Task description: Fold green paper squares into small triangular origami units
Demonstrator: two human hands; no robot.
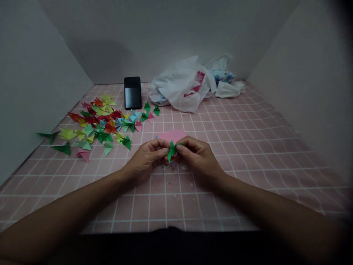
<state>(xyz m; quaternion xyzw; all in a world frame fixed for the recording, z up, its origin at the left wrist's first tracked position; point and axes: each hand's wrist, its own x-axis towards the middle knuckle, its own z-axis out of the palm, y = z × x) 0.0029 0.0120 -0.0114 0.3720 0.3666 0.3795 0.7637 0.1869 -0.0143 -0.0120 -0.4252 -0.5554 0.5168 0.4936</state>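
My left hand (pixel 147 157) and my right hand (pixel 196 154) meet at the middle of the pink grid mat (pixel 242 154). Both pinch one small green folded paper piece (pixel 172 150) between their fingertips, just above the mat. A pink sheet of paper (pixel 172 135) lies flat right behind my hands. To the left spreads a heap of folded paper pieces (pixel 100 121) in red, green, yellow, blue and pink.
A black phone (pixel 132 92) lies at the back of the mat. A crumpled white plastic bag (pixel 184 86) with printed packs sits at the back right. Grey walls close in the left, back and right sides. Stray green pieces (pixel 63 148) lie near the left wall.
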